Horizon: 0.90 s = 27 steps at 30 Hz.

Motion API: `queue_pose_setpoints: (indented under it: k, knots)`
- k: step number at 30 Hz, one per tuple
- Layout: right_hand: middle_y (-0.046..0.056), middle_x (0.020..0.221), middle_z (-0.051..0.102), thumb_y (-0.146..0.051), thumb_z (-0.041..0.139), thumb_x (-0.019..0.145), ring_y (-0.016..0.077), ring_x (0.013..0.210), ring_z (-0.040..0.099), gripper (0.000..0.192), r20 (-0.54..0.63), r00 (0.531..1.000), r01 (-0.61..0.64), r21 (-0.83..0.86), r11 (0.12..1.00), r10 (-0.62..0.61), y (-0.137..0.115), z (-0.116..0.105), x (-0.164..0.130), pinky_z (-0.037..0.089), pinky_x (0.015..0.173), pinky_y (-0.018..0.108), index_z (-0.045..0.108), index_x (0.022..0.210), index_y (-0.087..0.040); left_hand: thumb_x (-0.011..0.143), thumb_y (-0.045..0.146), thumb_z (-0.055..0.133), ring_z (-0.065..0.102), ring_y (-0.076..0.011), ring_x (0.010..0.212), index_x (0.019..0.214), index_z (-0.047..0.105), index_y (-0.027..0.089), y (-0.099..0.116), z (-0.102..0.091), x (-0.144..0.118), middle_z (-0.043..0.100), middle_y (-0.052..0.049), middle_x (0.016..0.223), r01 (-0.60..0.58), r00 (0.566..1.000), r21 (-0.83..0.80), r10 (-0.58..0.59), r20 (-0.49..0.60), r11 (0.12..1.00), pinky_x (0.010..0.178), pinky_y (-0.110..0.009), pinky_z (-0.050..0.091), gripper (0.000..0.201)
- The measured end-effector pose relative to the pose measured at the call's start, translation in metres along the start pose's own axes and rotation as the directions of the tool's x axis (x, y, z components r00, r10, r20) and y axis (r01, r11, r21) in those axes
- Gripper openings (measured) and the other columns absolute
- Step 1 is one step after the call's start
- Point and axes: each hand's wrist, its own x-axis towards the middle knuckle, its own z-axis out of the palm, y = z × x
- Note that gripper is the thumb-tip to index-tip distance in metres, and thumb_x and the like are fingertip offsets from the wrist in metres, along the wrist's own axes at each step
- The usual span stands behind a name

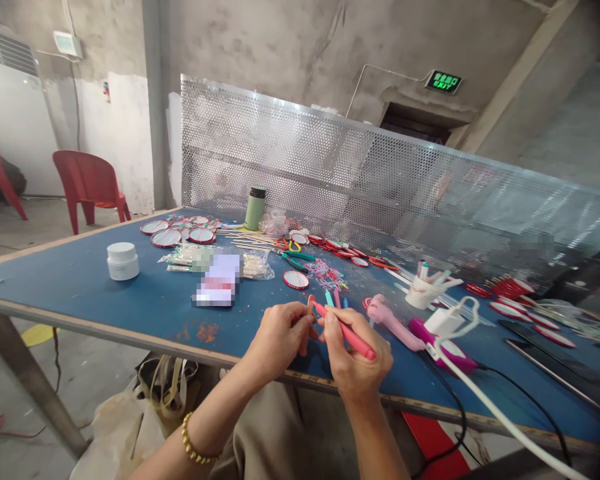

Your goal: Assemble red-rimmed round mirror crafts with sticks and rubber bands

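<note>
Right hand (355, 357) closed around red pen (347, 332), left hand (280, 333) pinching small stick (309, 305) at table (130, 300) edge; risk: stick slips from pinch, drops off edge.

A long blue-topped table (80, 280) carries a white jar (123, 260), a green flask (255, 208) and round red-rimmed discs (180, 233). Wooden sticks (245, 240), scissors (293, 250), a pink tool (393, 320) and a white cup of pens (423, 290) lie further along.
</note>
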Motion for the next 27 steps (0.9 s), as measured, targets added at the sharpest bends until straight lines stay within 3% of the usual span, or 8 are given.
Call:
queue_pose_setpoints:
  k: [27]
  knots:
    - [0.001,0.074,0.073,-0.017,0.058,0.091,0.0132,0.06,0.07,0.01,-0.01,1.0,0.014,-0.017,1.0,-0.015,-0.0028,-0.0014,0.0009,0.055,0.062,0.024,0.067,0.086,-0.019,0.091,0.031,0.048,0.051,-0.0108,0.046,0.066,0.059,0.02,-0.0007,0.0009,0.0009,0.059,0.004,0.047,0.028,1.0,-0.024,-0.028,-0.008,0.999,0.055,-0.02,0.039,0.03]
